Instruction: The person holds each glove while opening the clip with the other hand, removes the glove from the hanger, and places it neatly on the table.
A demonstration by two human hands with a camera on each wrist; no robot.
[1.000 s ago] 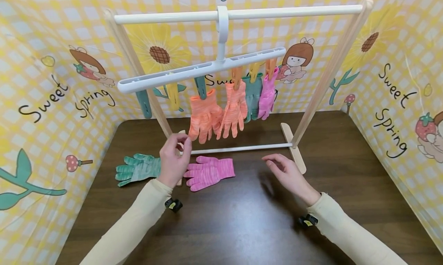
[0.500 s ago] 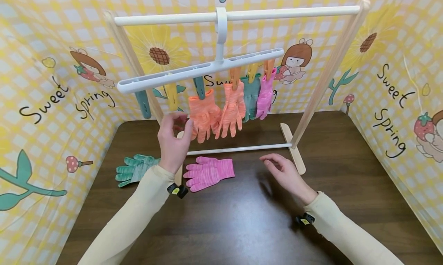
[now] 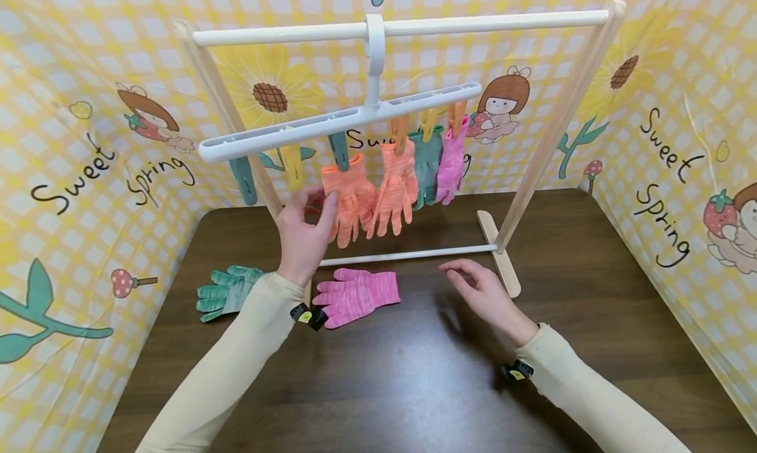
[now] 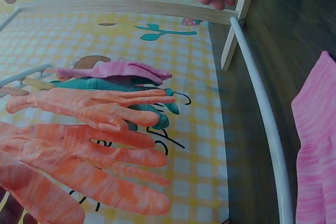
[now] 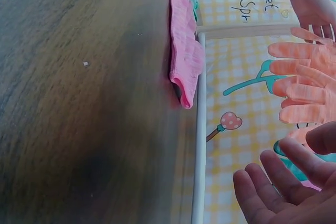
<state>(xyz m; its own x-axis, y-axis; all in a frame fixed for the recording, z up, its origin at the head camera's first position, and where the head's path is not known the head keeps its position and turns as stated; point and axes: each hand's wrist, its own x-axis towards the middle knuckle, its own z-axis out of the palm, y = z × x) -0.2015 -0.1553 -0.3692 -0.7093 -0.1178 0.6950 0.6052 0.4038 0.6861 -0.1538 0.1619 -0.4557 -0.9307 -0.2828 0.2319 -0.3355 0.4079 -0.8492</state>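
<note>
My left hand [image 3: 303,237] is raised at the left edge of the nearer orange glove [image 3: 350,200]. Its thumb overlaps the glove's edge in the head view; whether it touches cannot be told. That glove hangs fingers down from a teal clothespin [image 3: 339,152]. Beside it, an orange clothespin [image 3: 399,136] holds the second orange glove [image 3: 396,183]. Farther right hang a green glove [image 3: 427,167] and a pink glove [image 3: 452,160]. Over the table at the right, my right hand [image 3: 486,295] holds nothing, with fingers relaxed, as the right wrist view also shows.
A grey hanger [image 3: 272,134] hooks over the white top rod [image 3: 503,24] of a wooden stand. A teal clothespin [image 3: 243,179] and a yellow one [image 3: 292,167] hang without gloves. Another pink glove [image 3: 357,297] and green glove [image 3: 227,292] lie on the dark table [image 3: 402,387].
My left hand has risen and moved slightly right, from below the hanging orange glove to its left edge. The right hand has shifted only a little left. The gloves hang much as before.
</note>
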